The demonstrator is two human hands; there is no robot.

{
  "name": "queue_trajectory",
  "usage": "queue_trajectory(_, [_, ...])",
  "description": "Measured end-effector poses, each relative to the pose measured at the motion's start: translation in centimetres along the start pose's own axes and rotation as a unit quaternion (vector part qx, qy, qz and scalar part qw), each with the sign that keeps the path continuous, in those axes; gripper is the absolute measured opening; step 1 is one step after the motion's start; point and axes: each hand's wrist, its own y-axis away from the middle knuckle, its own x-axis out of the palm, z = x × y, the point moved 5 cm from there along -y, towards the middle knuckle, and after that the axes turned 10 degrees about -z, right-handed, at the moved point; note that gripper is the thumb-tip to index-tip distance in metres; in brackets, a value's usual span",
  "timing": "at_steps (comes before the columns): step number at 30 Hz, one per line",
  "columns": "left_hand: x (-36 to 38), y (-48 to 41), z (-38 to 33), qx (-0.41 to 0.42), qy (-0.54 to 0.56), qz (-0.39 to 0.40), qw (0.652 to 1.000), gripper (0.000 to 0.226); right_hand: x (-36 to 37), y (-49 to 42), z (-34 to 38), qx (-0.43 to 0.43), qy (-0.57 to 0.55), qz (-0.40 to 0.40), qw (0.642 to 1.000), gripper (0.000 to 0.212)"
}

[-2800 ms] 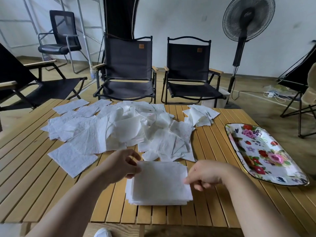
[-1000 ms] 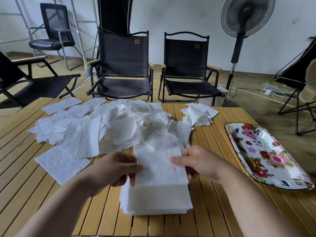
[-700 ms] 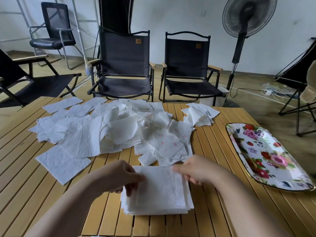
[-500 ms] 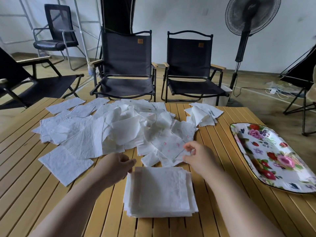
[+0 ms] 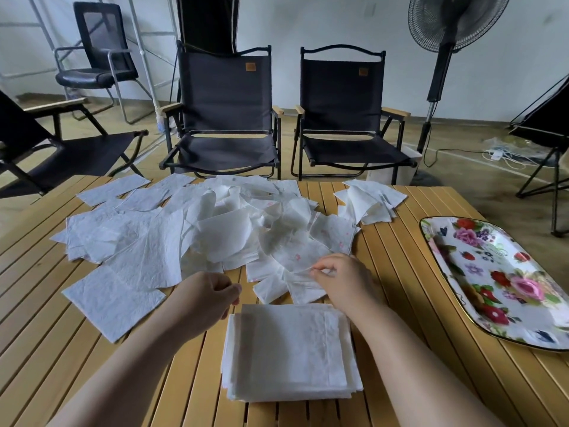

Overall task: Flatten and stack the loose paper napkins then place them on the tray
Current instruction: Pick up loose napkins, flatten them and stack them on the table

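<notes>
- There is a single view, from a wide-angle camera worn on the person's head. It looks forward and down over a slatted yellow wooden counter (image 5: 400, 303).
- The camera is close. Both bare forearms rise from the bottom edge, with the left hand (image 5: 206, 298) and the right hand (image 5: 348, 280) near the centre. The right hand pinches a loose white paper napkin (image 5: 295, 257).
- The counter's far edge crosses a little above mid-height.
- Beyond it, the view faces a black fabric folding chair (image 5: 224, 118) and a white wall.
- An oval flowered tray (image 5: 492, 272) is cut off by the right edge.
- Straight lines bow outward toward the frame's borders.
</notes>
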Motion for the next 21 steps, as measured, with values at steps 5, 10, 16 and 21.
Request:
queue_trajectory(5, [-0.1,0.3,-0.8,0.037,0.017,-0.018,0.999,0.021,-1.1,0.2,0.8,0.016,-0.1,0.005,0.995,0.016])
queue_trajectory(10, [-0.5,0.6,-1.4,0.037,0.163,-0.005,0.986,0.064,-2.2,1.1,2.6,0.021,-0.269,0.098,0.958,0.015])
queue_trajectory(16, [-0.5,1.9,-3.8,0.04,0.329,0.082,0.94,0.045,-3.9,2.7,5.0,0.079,-0.399,0.136,0.903,0.012])
queue_trajectory(21, [-0.8,2.5,-4.4,0.084,0.351,0.102,0.927,0.045,-6.1,3.6,5.2,0.14,-0.406,0.139,0.892,0.006])
